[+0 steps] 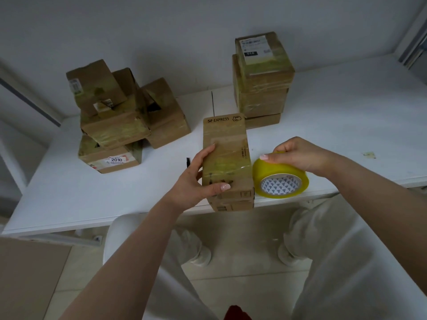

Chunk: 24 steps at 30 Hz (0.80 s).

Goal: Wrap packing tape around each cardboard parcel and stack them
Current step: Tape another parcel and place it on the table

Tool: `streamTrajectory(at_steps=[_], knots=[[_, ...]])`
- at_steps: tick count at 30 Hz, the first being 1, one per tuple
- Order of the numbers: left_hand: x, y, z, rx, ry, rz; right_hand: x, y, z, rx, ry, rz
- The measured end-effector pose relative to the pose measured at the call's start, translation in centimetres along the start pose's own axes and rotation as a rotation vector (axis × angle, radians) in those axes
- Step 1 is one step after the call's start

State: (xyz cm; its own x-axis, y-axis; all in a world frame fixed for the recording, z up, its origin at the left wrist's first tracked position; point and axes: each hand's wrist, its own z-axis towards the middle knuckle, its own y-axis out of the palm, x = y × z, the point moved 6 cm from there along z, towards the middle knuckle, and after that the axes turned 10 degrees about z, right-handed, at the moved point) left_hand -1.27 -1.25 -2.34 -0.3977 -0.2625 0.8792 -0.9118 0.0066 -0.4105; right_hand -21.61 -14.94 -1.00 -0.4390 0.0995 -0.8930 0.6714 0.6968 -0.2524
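Near the frame's centre, parcel: we see an SF Express cardboard parcel (pixel 227 158) lying at the front edge of the white table (pixel 346 125), its near end overhanging the edge, with clear tape across its top.
Left hands: our left hand (pixel 196 179) grips the parcel's left side, fingers laid on top and thumb curled over the near end.
Tape: a yellowish packing tape roll (pixel 280 179) stands just right of the parcel, touching or nearly touching it; we cannot tell which.
Right hands: our right hand (pixel 298 153) clasps the roll from above, fingers curled over its rim.
Upper right of the frame: a neat stack of taped parcels (pixel 262 77) stands behind.
Upper left of the frame: a loose pile of parcels (pixel 120 118) sits on the table, one labelled 2010.
Bottom of the frame: we see pale trousers (pixel 335 262) and a white chair (pixel 120 239).
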Motion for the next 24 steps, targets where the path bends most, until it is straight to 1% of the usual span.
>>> streamTrajectory(at_steps=[2,5,8,10,12,14,19,22,24], knots=[[0.8,-0.3,0.0,0.009,-0.01,0.16,0.0,0.0,0.0,0.007,-0.009,0.014],[2.9,-0.1,0.5,0.037,-0.058,0.522,0.0,0.1,-0.1,0.007,-0.018,0.027],[6.2,2.2,1.5,0.088,-0.013,0.868,-0.1,0.3,-0.2,0.003,-0.02,0.033],[6.7,4.0,2.5,0.054,-0.029,1.048,-0.1,0.2,-0.2,-0.003,-0.021,0.044],[5.9,4.8,3.3,0.006,-0.095,1.177,0.0,0.1,-0.3,-0.002,-0.026,0.046],[5.5,4.9,3.7,0.001,-0.119,1.199,0.3,0.1,-0.3,0.001,-0.027,0.056],[5.8,3.9,2.9,0.049,-0.065,1.063,0.1,0.5,-0.6,-0.045,-0.047,0.061],[5.6,3.1,2.6,0.115,-0.045,0.936,-1.2,0.4,-0.9,-0.062,-0.091,0.053],[5.4,2.6,2.4,0.161,-0.027,0.8,-2.5,-0.2,-1.2,-0.052,-0.129,0.048]])
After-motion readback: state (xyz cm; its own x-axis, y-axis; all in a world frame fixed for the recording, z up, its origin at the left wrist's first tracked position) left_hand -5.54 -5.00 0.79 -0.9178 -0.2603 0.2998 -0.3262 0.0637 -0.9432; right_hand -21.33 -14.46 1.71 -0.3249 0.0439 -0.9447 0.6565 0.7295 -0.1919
